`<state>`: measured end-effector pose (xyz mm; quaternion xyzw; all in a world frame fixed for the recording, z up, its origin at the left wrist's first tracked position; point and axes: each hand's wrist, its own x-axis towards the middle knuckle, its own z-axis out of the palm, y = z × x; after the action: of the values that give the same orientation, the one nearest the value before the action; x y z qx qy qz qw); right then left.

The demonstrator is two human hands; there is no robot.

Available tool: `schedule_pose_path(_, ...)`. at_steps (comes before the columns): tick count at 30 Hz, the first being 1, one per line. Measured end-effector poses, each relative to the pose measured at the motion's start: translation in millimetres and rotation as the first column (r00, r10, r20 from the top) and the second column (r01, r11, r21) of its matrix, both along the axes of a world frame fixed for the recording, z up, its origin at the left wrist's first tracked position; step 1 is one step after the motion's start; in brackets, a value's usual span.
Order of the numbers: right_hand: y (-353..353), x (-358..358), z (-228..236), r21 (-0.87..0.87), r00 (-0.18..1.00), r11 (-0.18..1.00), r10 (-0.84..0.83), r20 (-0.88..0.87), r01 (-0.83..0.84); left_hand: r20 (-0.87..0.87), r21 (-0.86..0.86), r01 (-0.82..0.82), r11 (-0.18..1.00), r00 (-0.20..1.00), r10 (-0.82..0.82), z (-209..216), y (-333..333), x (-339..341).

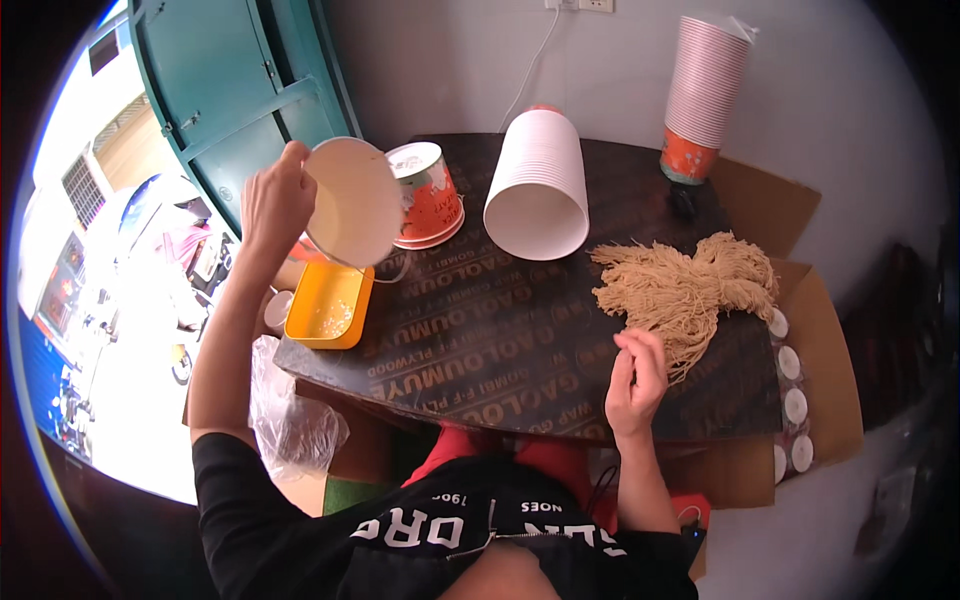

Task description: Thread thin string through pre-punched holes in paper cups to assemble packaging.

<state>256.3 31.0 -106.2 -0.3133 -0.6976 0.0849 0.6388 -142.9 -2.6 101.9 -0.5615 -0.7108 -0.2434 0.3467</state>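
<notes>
High at the left, my left hand (pixel 274 205) grips the rim of a white-lined paper tub (pixel 355 205). The tub is tilted, its mouth facing me, over a yellow rectangular container (pixel 330 312) with small white bits inside. My right hand (pixel 637 380) is raised near the table's front edge, fingers curled together; whatever they may hold is hidden. Just beyond it lies a tied-looking bundle of beige strings (pixel 690 285). An orange-and-white printed paper tub (pixel 425 195) stands behind the tilted one.
On the dark printed plywood table (pixel 520 370) a long stack of white paper tubs (pixel 540 190) lies sideways. A tall wrapped cup stack (pixel 705 95) stands at the back right. A cardboard box (pixel 825 370) with white round-ended items adjoins the right edge; a plastic bag (pixel 295 425) hangs at left.
</notes>
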Motion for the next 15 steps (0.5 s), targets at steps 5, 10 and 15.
schedule_pose_path(5,4,-7,-3,-0.143,0.993,0.983,0.118,-0.010,-0.118,-0.475,-0.055,-0.186,0.981,0.869,0.138,1,55,-65)
schedule_pose_path(10,4,-4,-5,-0.177,0.987,0.972,0.159,-0.001,-0.157,-0.821,-0.087,-0.299,0.950,0.562,0.102,-20,125,-66)
schedule_pose_path(15,-3,-5,-3,-0.236,0.982,0.954,0.190,-0.003,-0.185,-0.837,-0.179,-0.222,0.958,0.546,-0.030,-49,187,-38)
